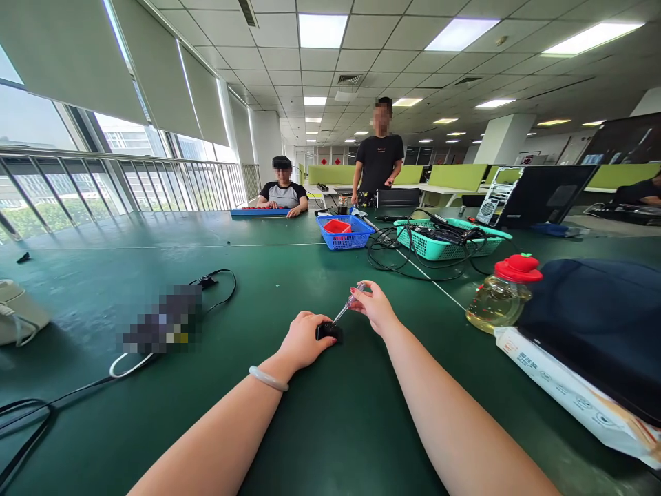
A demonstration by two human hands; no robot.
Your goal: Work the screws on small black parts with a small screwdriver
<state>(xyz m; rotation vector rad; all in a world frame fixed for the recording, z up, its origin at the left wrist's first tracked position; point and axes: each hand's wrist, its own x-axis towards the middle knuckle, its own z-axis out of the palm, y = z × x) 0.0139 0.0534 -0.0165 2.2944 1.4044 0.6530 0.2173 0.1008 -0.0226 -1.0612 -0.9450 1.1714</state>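
On the green table (330,427), my left hand (303,340) is closed around a small black block-like part (329,333), its fingers on the far side and thumb in front. My right hand (372,307) pinches the clear handle of a screwdriver (345,308) between thumb and fingers. The screwdriver slants down to the left, its tip meeting the top of the black part. Whether the tip sits in a screw is too small to make out. A pale bangle (268,379) circles my left wrist.
Ahead stand a blue basket (345,238) with a red container and a teal basket (449,248) heaped with black cables. To the right are a red-lidded bottle (498,296), a wipes pack (573,396) and a dark bag (599,331). Two people (379,155) are beyond; cables lie left.
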